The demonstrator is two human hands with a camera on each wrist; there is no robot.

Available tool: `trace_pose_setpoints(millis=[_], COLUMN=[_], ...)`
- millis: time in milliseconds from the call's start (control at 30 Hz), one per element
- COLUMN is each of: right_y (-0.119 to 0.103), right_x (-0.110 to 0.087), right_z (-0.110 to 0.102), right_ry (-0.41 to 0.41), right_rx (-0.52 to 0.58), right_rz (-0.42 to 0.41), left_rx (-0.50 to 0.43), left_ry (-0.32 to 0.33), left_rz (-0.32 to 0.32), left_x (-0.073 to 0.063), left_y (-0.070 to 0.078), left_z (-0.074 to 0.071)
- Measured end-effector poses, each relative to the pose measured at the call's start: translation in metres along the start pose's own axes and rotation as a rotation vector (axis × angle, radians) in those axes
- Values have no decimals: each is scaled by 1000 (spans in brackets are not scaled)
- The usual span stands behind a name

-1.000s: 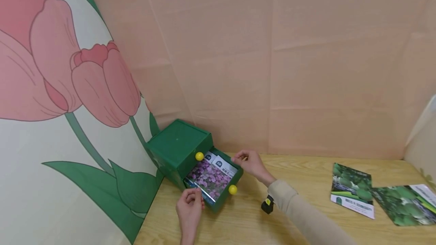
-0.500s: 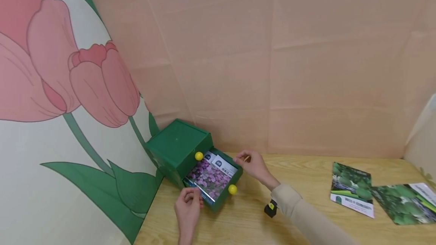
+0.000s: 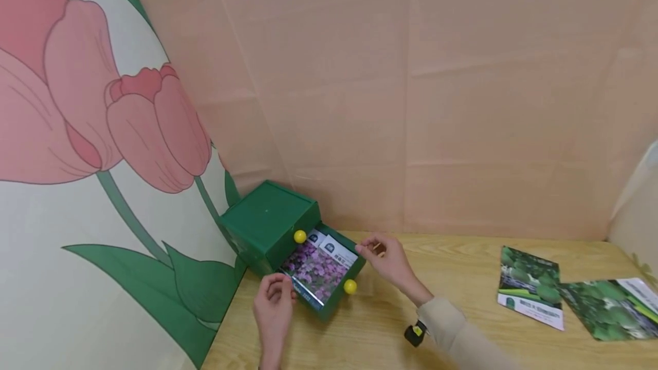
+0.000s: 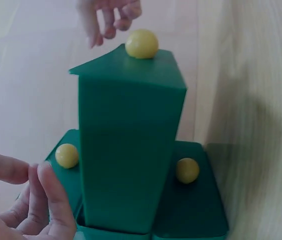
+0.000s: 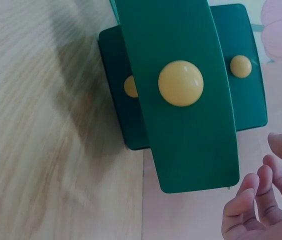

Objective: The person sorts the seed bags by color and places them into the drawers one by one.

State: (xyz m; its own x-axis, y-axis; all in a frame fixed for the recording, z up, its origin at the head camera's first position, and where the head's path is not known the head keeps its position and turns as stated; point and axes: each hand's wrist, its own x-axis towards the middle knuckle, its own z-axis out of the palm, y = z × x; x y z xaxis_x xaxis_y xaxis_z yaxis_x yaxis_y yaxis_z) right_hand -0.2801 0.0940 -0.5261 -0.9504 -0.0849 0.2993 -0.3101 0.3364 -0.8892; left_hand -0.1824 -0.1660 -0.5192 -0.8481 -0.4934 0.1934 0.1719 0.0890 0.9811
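A small green drawer cabinet [image 3: 269, 210] stands at the wall corner, its middle drawer [image 3: 336, 302] pulled out. Inside lie brochures [image 3: 321, 270], the top one printed with purple flowers. My left hand [image 3: 272, 301] hovers beside the drawer's left side; its thumb and index tips meet, with nothing visible between them, as the left wrist view shows. Near the drawer's right rim is my right hand [image 3: 388, 258], its fingers loosely curled and holding nothing. In the right wrist view, a gap shows between the drawer front [image 5: 196, 150] and the right hand [image 5: 268, 207].
Two green leaf-print brochures [image 3: 529, 290] lie on the wooden table [image 3: 452, 261] to the right. Round yellow knobs [image 3: 350, 286] stick out from the drawer fronts. A tulip-painted wall [image 3: 154, 130] borders the left side; a pinkish covering [image 3: 411, 101] hangs behind.
My left hand has shifted left, away from the drawer's side. The right hand has drawn slightly to the right of the rim. Drawer and brochures keep their place.
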Motion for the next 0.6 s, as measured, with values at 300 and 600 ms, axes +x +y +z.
trace_pose_setpoints(millis=[300, 600], right_y=[3, 10], right_x=[-22, -43], right_z=[10, 25], right_ry=[39, 30], right_rx=[65, 162], right_rz=[14, 113], left_rx=[100, 116], left_ry=[90, 99], left_rz=[148, 363], left_x=[8, 23], left_y=[11, 17], left_z=[-6, -8])
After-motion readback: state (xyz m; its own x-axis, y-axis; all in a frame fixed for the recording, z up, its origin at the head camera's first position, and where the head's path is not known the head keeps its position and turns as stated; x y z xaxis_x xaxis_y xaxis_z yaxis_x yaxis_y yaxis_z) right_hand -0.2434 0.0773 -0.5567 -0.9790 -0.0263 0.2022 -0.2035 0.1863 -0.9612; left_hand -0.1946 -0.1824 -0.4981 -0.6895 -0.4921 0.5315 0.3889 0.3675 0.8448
